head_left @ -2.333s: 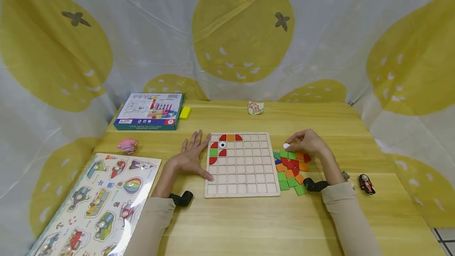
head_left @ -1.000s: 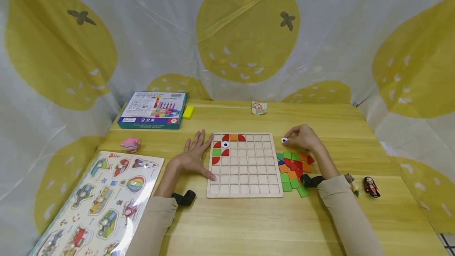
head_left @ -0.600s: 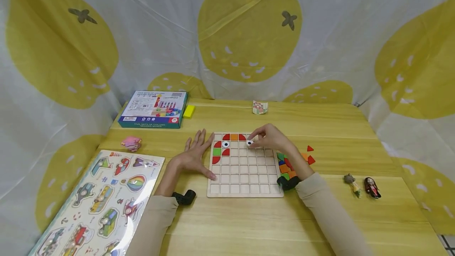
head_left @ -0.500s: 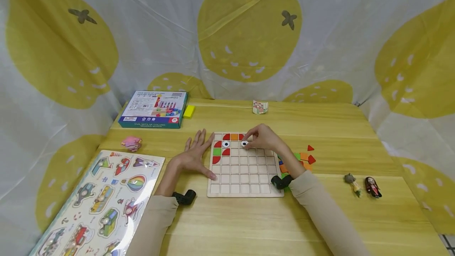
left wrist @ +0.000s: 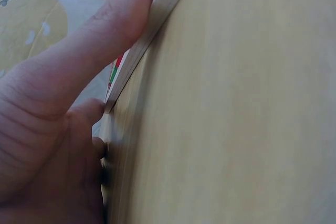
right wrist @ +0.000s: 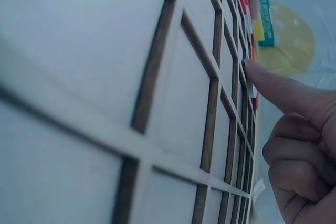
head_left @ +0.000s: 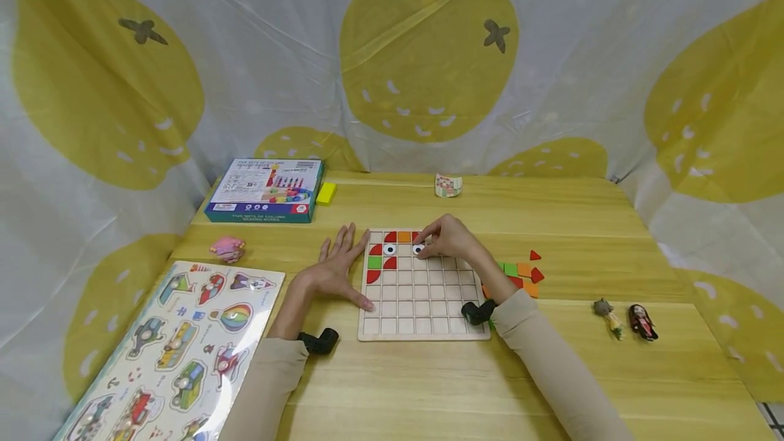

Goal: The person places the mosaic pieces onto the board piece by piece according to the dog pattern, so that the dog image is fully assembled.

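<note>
A wooden grid board lies on the table with several red, orange and green pieces in its upper left cells. A white round tile printed as an eye sits in one cell. My right hand pinches a second eye tile between thumb and index finger, low over a cell in the second row. In the right wrist view its other fingers are curled in. My left hand spreads along the board's left side. Its thumb rests on the board's edge in the left wrist view.
Loose coloured pieces lie right of the board, partly behind my right forearm. Two small figures lie farther right. A vehicle puzzle, pink toy, boxed game, yellow block and paper scrap lie around.
My right hand has carried the eye tile leftward from beside the loose pieces to the board's upper part, turning its printed face up. The left hand keeps its place.
</note>
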Demonstrator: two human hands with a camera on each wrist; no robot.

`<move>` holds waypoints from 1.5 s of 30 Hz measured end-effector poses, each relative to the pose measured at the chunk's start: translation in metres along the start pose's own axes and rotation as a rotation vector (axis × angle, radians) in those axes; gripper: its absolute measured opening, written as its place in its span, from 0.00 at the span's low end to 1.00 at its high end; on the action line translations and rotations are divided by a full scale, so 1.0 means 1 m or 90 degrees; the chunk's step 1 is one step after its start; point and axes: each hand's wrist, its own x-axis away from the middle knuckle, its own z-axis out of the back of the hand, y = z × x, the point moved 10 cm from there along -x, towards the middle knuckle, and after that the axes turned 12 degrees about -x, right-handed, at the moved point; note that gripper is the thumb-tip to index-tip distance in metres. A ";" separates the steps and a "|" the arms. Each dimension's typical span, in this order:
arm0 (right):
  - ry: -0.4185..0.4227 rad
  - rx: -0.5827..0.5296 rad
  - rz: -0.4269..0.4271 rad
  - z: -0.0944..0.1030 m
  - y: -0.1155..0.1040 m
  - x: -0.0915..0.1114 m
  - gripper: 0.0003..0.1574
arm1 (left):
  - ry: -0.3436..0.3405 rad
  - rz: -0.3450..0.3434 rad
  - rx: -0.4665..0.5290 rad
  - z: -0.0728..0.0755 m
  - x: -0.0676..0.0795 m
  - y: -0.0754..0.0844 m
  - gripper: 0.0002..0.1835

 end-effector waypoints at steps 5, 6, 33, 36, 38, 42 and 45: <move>0.023 -0.011 0.023 0.022 0.000 0.012 0.17 | 0.003 -0.003 0.004 0.000 -0.002 0.000 0.79; 0.031 -0.013 0.024 0.031 0.001 0.017 0.17 | 0.005 -0.003 0.006 0.000 -0.002 0.000 0.79; 0.091 -0.034 -0.135 0.163 0.095 0.135 0.31 | -0.001 0.010 0.006 0.001 0.001 -0.005 0.77; 0.089 -0.038 -0.145 0.167 0.097 0.139 0.32 | 0.000 0.008 0.006 0.001 0.001 -0.003 0.77; 0.101 -0.039 -0.142 0.169 0.098 0.140 0.31 | 0.000 0.009 0.006 0.001 0.001 -0.003 0.78; 0.140 -0.030 -0.149 0.173 0.104 0.137 0.29 | -0.002 0.005 0.007 0.000 0.001 -0.001 0.78; 0.150 -0.011 -0.153 0.171 0.110 0.132 0.29 | -0.002 0.000 0.008 -0.001 0.000 0.000 0.78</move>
